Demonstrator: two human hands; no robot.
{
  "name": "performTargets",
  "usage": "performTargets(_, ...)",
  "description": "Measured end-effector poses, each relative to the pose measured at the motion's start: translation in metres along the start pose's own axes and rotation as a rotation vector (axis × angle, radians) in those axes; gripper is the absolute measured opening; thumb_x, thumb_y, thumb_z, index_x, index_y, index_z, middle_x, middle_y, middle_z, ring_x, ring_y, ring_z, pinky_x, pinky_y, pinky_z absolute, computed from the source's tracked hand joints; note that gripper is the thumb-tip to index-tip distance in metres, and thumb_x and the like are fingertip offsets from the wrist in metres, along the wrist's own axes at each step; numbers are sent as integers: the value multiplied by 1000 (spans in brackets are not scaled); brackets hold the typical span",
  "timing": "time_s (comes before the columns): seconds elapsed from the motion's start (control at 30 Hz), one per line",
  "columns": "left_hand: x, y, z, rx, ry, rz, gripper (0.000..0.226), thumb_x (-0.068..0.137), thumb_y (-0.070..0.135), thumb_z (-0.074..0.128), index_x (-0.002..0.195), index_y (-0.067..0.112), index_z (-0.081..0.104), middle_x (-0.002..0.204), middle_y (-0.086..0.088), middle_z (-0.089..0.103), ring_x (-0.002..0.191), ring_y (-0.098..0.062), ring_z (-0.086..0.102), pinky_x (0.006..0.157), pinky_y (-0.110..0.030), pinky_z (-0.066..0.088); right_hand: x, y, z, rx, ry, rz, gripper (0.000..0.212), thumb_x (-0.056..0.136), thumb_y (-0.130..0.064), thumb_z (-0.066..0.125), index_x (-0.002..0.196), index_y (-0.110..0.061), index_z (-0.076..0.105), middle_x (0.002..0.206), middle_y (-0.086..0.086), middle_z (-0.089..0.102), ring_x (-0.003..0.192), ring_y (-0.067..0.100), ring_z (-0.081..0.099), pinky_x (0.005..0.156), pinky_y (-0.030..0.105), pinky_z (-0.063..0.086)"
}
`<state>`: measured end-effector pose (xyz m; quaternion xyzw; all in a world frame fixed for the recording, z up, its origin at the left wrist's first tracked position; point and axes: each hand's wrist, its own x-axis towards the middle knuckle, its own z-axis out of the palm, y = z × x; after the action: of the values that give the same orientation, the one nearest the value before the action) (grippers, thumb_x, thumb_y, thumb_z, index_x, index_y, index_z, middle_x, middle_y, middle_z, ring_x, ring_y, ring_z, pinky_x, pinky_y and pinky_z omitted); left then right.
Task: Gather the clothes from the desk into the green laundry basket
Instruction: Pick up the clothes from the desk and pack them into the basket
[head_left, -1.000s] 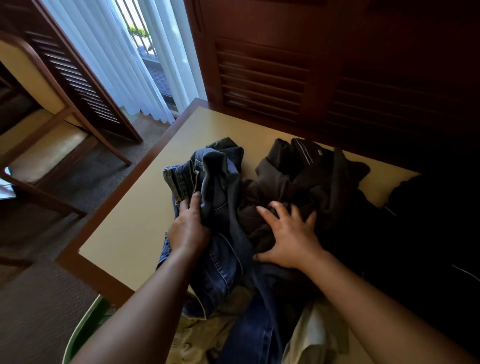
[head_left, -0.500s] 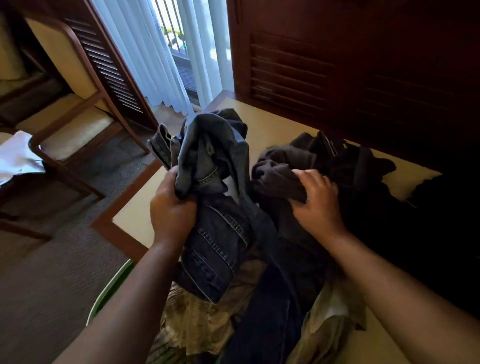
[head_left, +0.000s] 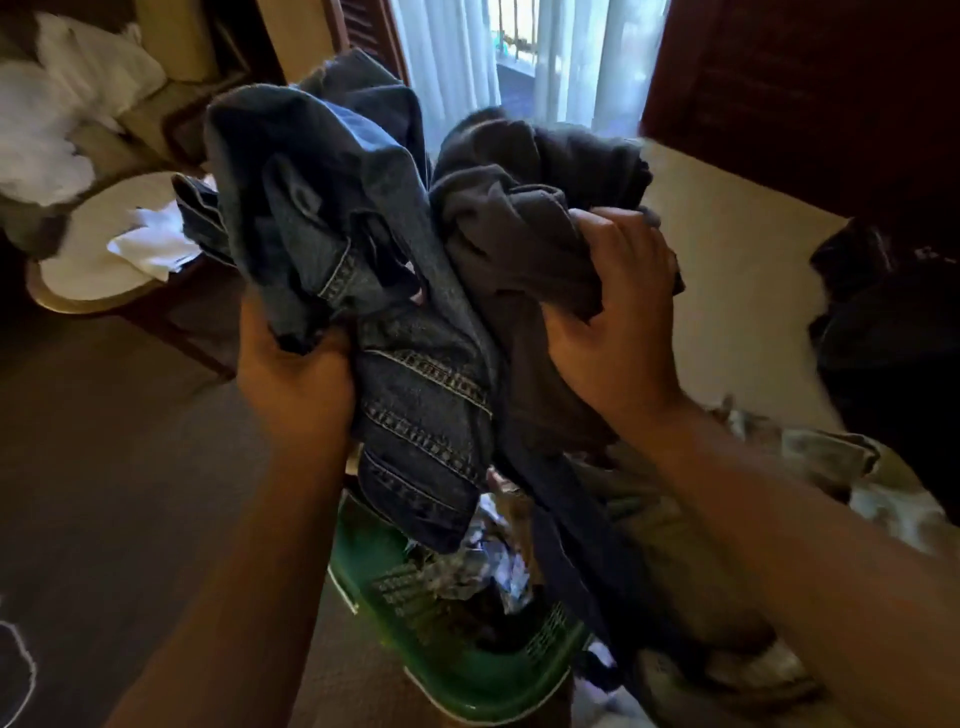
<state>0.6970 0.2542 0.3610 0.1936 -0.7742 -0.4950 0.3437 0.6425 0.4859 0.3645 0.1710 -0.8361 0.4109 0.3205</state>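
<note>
1. clothes (head_left: 441, 332) are bunched in the air between both hands, above the green laundry basket (head_left: 462, 680) on the carpet (head_left: 104, 467).
2. the left part of the bundle is blue jeans (head_left: 358, 218). the right part is a dark grey garment (head_left: 524, 228), too crumpled to tell what kind.
3. the left hand (head_left: 296, 374) grips the jeans from below with its fingers curled into the denim. the fingertips are buried in the folds.
4. the right hand (head_left: 618, 322) clutches the grey garment, thumb and fingers wrapped round a wad of it.
5. a long dark length of cloth (head_left: 571, 545) hangs from the bundle toward the basket. its lower end is lost behind the right forearm, so i cannot tell whether it reaches inside.
6. only the near left corner and part of the mesh wall of the basket show. the hanging clothes and the right forearm cover the rest.
7. patterned fabric (head_left: 483, 566) lies in the basket, too blurred to name.
8. the desk (head_left: 737, 291) is to the right, with a black heap (head_left: 893, 332) on it that is deep in shadow and cut off by the frame edge.
9. a pale mottled cloth (head_left: 810, 452) lies at the desk's near edge, smeared by blur.
10. behind are a white curtain (head_left: 447, 62) and a chair (head_left: 57, 301) with white cloth (head_left: 150, 244) on its seat, all soft and indistinct.
</note>
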Motion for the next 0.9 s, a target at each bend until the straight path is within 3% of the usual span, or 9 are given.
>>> performTargets(0.1,6,-24,-54,46,14,-27,52,89,12,74,139,18,60,122,12,71,112,1,66,95,-23,54,-24,-43,35,107,-39,54,35,86,-15,77,120,-10,69,114,6,65,108,29,61,93,61,46)
performTargets(0.2,1,-48,-102,116,-9,-61,51,88,8,72,137,18,61,121,8,71,110,1,65,93,-18,52,-63,-83,61,146,-104,59,34,86,-14,77,118,-9,70,114,7,65,108,30,61,95,62,44)
performTargets(0.33,-22,-88,-148,176,-40,-162,44,88,6,72,128,21,63,105,12,70,92,15,61,74,-2,44,-120,-126,71,81,-194,3,38,81,-19,73,119,-12,70,114,6,65,105,34,60,98,64,40)
performTargets(0.4,-37,-107,-159,212,-57,-224,41,87,9,72,125,25,64,98,15,68,84,15,60,68,-5,43,-149,-136,70,30,-250,-12,40,80,-21,73,119,-14,70,114,5,64,104,33,59,97,65,39)
performTargets(0.5,-61,-139,-159,234,-79,-293,46,84,9,72,125,29,65,104,4,74,94,-11,68,74,-22,46,-193,-135,71,-87,-381,5,45,78,-24,74,122,-21,66,117,-1,61,106,28,57,99,67,37)
performTargets(0.6,-85,-163,-146,272,-112,-337,50,78,1,70,124,19,69,109,-7,75,100,-30,70,81,-23,44,-226,-123,74,-191,-535,56,50,77,-26,73,125,-26,60,119,-4,59,106,28,55,100,67,37)
performTargets(0.77,-107,-183,-133,256,-337,-428,46,80,22,65,126,23,64,116,-2,72,96,-26,70,88,-38,56,-249,-107,82,-332,-731,92,50,78,-28,70,128,-25,63,118,-3,60,107,29,54,105,65,34)
performTargets(0.83,-112,-191,-136,243,-490,-475,51,80,35,63,131,29,58,123,1,70,105,-22,70,96,-43,56,-256,-102,86,-393,-808,99,52,79,-28,73,130,-26,63,120,-2,61,110,30,54,106,66,33)
performTargets(0.9,-117,-190,-143,222,-627,-515,53,88,30,66,139,32,52,132,4,63,119,-19,66,104,-44,53,-262,-99,89,-427,-870,102,55,79,-26,75,133,-27,62,123,-1,61,113,32,55,108,67,32)
